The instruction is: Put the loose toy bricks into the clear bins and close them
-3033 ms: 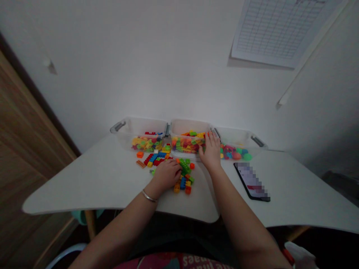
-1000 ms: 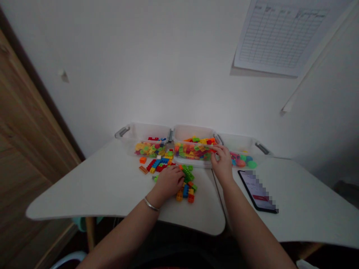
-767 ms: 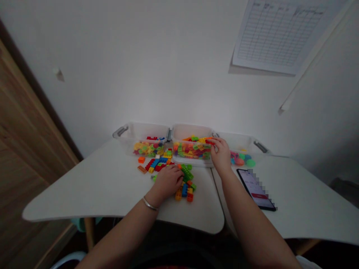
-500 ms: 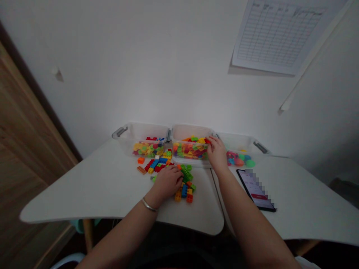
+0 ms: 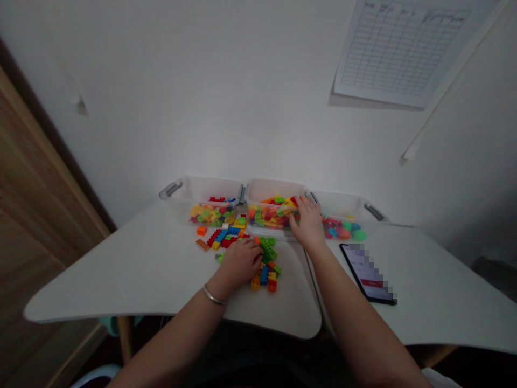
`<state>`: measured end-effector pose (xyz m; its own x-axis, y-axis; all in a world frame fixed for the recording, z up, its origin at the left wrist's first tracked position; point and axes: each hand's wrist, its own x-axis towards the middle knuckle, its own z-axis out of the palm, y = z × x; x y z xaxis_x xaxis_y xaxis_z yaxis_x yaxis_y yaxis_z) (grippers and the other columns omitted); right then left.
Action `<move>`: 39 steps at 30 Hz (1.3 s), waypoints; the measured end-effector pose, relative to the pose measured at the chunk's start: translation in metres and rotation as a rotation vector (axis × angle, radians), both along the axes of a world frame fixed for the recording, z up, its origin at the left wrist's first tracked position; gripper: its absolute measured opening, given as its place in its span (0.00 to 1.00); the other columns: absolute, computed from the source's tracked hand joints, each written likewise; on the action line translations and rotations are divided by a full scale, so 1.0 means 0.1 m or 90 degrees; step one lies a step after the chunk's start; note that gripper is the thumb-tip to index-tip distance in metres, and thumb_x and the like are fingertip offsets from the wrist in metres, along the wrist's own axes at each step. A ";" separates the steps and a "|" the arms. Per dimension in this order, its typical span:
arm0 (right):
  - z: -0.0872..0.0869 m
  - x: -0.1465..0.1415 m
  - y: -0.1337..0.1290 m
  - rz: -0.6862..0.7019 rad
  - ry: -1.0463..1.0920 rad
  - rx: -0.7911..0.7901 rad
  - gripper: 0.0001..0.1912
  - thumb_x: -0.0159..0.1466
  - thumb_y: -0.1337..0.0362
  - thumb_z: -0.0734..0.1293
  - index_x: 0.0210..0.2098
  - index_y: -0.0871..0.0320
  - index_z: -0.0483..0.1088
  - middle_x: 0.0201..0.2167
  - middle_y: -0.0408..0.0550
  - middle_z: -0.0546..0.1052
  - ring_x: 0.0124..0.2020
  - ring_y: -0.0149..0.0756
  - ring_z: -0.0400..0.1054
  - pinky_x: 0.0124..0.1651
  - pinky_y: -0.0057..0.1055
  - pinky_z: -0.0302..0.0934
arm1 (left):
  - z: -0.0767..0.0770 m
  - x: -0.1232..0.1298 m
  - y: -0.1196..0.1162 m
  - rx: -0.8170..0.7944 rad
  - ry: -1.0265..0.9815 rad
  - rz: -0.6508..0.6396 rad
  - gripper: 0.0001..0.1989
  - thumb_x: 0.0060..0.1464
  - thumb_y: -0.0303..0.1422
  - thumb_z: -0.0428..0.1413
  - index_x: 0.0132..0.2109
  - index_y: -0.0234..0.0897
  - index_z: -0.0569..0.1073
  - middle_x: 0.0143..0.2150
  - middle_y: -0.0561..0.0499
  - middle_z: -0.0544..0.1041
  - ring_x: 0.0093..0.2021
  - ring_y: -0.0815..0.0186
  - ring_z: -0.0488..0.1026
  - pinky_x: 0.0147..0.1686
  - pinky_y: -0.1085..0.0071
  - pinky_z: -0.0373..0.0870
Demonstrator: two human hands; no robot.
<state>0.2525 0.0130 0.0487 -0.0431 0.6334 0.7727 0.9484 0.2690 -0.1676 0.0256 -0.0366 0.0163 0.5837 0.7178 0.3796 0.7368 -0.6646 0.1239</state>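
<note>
My left hand (image 5: 241, 261) lies low over the table with its fingers curled and close together against a cluster of toy building bricks (image 5: 264, 275) in green, blue and orange. What is under its palm is hidden. My right hand (image 5: 309, 222) reaches to the right end of the middle clear box (image 5: 258, 189), thumb apart and fingers over the rim. Bricks in red, yellow and green (image 5: 270, 214) fill the lower part of that box. Its fingertips touch or hover just above a red brick; I cannot tell which.
A left clear box (image 5: 194, 187) holds yellow and red pieces; a right box (image 5: 339, 200) holds round pieces. Loose bricks (image 5: 221, 237) lie before the boxes. A phone (image 5: 367, 275) rests at the right. Behind stands the wall with a printed sheet (image 5: 399, 54).
My right hand has shifted slightly left, its thumb now spread away from the fingers, where before it was near the red brick with fingers closer together. My left hand has stayed put.
</note>
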 end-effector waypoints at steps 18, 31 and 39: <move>-0.62 -0.23 -0.31 0.329 0.102 -0.262 0.17 0.61 0.72 0.62 0.44 0.53 0.77 0.48 0.49 0.79 0.51 0.40 0.71 0.58 0.44 0.63 | 0.00 0.01 0.00 -0.004 -0.010 0.003 0.09 0.58 0.30 0.53 0.39 0.36 0.78 0.41 0.45 0.78 0.47 0.57 0.72 0.51 0.59 0.69; -0.64 -0.18 -0.35 0.216 0.078 -0.256 0.20 0.58 0.77 0.63 0.46 0.56 0.75 0.47 0.51 0.77 0.51 0.40 0.67 0.57 0.40 0.62 | -0.02 0.00 0.01 -0.002 -0.009 -0.004 0.08 0.58 0.30 0.53 0.39 0.36 0.78 0.41 0.45 0.78 0.48 0.57 0.72 0.51 0.59 0.69; -0.66 -0.20 -0.36 0.170 0.054 -0.244 0.20 0.59 0.77 0.62 0.48 0.58 0.75 0.54 0.55 0.72 0.56 0.43 0.65 0.60 0.42 0.61 | 0.01 0.00 0.00 -0.004 -0.010 -0.005 0.08 0.58 0.30 0.54 0.38 0.36 0.78 0.41 0.44 0.78 0.48 0.57 0.72 0.51 0.58 0.69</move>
<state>0.2320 -0.0225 -0.0172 -0.1894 0.8486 0.4939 0.8330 0.4051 -0.3767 0.0256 -0.0362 0.0169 0.5835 0.7157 0.3839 0.7294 -0.6697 0.1398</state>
